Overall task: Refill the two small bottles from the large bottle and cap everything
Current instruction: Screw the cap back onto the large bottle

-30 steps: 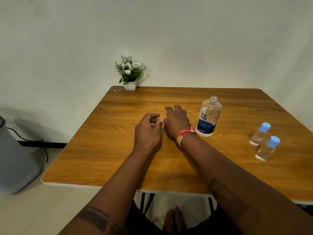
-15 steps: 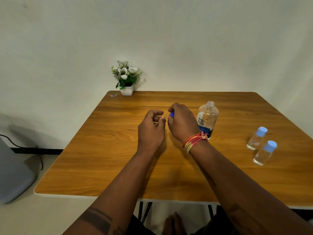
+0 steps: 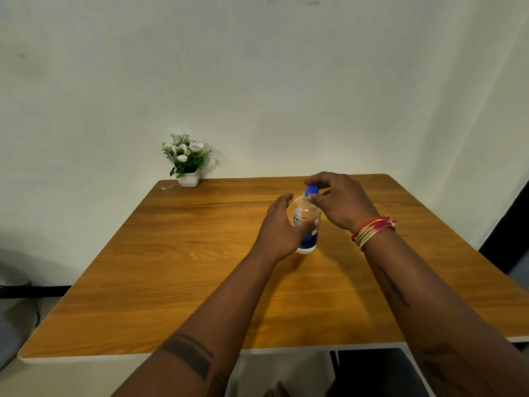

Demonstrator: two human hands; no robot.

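1. Head view, hands: both of mine are on the large bottle [image 3: 307, 224]. Left hand [image 3: 282, 227] is wrapped round its body from the left, thumb across the label, steadying it. Right hand [image 3: 339, 200] sits above, fingertips [image 3: 315, 198] pinched on the blue cap [image 3: 311, 190] at the neck.
2. Head view, place: bottle stands upright on the wooden table [image 3: 177, 267], past the middle, toward the far edge. Potted flowers [image 3: 186, 159] sit well apart at the far left corner. Small bottles are not in sight.
3. Cap seating: cannot tell whether it is threaded on or only resting on the neck.
4. Handling, my guess: clear plastic, smooth, part filled, so light and likely to give under a hard squeeze. Best hold is mid-body on the label, firm but not crushing.
5. Cap looks small and smooth; fingertip pinch suits it. Twisting needs the left hand to stop the body spinning on the slick tabletop.
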